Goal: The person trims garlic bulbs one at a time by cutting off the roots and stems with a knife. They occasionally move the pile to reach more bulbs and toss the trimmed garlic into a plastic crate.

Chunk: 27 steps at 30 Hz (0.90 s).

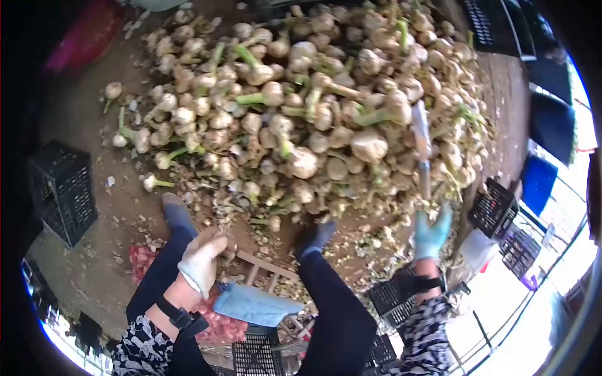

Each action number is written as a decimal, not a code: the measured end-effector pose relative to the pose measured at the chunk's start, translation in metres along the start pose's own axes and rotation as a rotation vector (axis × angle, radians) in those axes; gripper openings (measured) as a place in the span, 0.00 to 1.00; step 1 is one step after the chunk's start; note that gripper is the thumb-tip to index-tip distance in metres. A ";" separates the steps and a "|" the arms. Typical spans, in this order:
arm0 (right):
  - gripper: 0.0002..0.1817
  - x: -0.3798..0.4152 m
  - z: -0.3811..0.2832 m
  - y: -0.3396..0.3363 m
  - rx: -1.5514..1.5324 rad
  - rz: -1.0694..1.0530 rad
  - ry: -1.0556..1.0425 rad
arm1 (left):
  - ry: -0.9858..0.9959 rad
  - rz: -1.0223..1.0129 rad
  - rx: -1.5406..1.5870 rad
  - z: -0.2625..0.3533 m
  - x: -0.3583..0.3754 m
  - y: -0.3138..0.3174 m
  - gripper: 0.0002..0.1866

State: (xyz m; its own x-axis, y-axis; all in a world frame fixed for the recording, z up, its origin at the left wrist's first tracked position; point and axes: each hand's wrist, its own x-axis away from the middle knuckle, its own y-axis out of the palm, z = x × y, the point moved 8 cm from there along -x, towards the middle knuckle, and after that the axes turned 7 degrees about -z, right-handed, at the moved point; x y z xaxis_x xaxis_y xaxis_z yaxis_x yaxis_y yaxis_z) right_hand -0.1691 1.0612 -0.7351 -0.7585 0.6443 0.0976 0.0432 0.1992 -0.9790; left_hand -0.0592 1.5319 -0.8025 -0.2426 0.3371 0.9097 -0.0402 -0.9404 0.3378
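A big heap of garlic bulbs point(369, 146) with short cut stems covers the floor in front of me. My right hand point(433, 235), in a teal glove, is closed around the lower end of a long knife point(421, 141). Its pale blade points away from me over the right side of the heap. My left hand point(204, 254), in a whitish glove, is above my left thigh, near the heap's front edge. Its fingers are curled together; what they hold, if anything, I cannot make out. A light blue cloth-like piece point(257, 304) lies between my legs.
Black plastic crates stand at the left point(63, 191), right point(493, 208) and beside my right arm point(395, 297). A red mesh sack point(222, 326) and a black crate point(257, 352) lie below me. Garlic skins litter the floor point(135, 207) around my feet.
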 end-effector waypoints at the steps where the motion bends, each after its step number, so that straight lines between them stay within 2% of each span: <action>1: 0.32 -0.030 -0.018 0.003 0.040 0.018 -0.071 | 0.074 0.004 0.056 0.013 -0.009 -0.008 0.09; 2: 0.34 -0.052 -0.028 0.011 0.083 0.011 -0.107 | 0.069 0.045 0.121 0.021 -0.013 -0.016 0.09; 3: 0.34 -0.070 -0.024 0.024 0.112 0.010 -0.052 | 0.081 -0.021 0.126 0.024 -0.017 -0.031 0.11; 5: 0.31 -0.092 -0.019 0.048 0.137 -0.086 0.064 | 0.015 -0.006 0.208 0.032 -0.018 -0.055 0.13; 7: 0.28 -0.101 -0.009 0.068 0.101 -0.118 0.015 | 0.011 -0.019 0.269 0.044 -0.014 -0.065 0.12; 9: 0.26 -0.099 0.016 0.085 -0.088 -0.206 0.239 | 0.070 -0.016 0.212 0.060 -0.004 -0.058 0.13; 11: 0.26 -0.101 0.027 0.089 -0.178 -0.137 0.132 | 0.145 -0.070 0.146 0.078 0.004 -0.044 0.13; 13: 0.25 -0.103 0.054 0.099 -0.383 -0.224 0.184 | 0.153 -0.042 0.054 0.075 0.011 -0.050 0.15; 14: 0.23 -0.105 0.055 0.099 -0.391 -0.265 0.149 | 0.175 -0.011 0.024 0.075 0.015 -0.053 0.17; 16: 0.21 -0.104 0.053 0.101 -0.414 -0.192 0.068 | 0.251 -0.042 -0.010 0.077 0.028 -0.053 0.17; 17: 0.19 -0.106 0.047 0.095 -0.426 -0.135 0.001 | 0.307 -0.063 -0.042 0.079 0.037 -0.050 0.18; 19: 0.15 -0.094 0.024 0.072 -0.222 -0.008 -0.046 | 0.497 -0.140 -0.058 0.084 0.062 -0.038 0.15; 20: 0.14 -0.082 -0.002 0.045 0.076 0.048 -0.054 | 0.597 -0.165 -0.063 0.083 0.072 -0.033 0.15; 23: 0.19 -0.034 -0.033 -0.008 -0.148 0.140 0.075 | 0.753 -0.275 -0.104 0.085 0.106 -0.012 0.12; 24: 0.18 -0.024 -0.037 -0.020 -0.200 0.318 -0.112 | 0.729 -0.315 -0.066 0.086 0.116 -0.007 0.12; 25: 0.17 -0.001 -0.058 -0.043 -0.204 0.271 -0.097 | 0.726 -0.358 -0.023 0.093 0.125 -0.004 0.13; 27: 0.15 0.042 -0.086 -0.085 -0.275 0.238 -0.169 | 0.818 -0.636 -0.237 0.099 0.183 0.029 0.14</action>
State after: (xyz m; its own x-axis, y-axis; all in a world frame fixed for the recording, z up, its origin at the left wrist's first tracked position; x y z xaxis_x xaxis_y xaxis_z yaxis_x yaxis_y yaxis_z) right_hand -0.1485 1.1348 -0.6328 -0.8017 0.5702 -0.1791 0.3856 0.2645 -0.8839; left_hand -0.0085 1.5711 -0.6026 -0.6850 0.7196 0.1137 -0.5549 -0.6165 0.5586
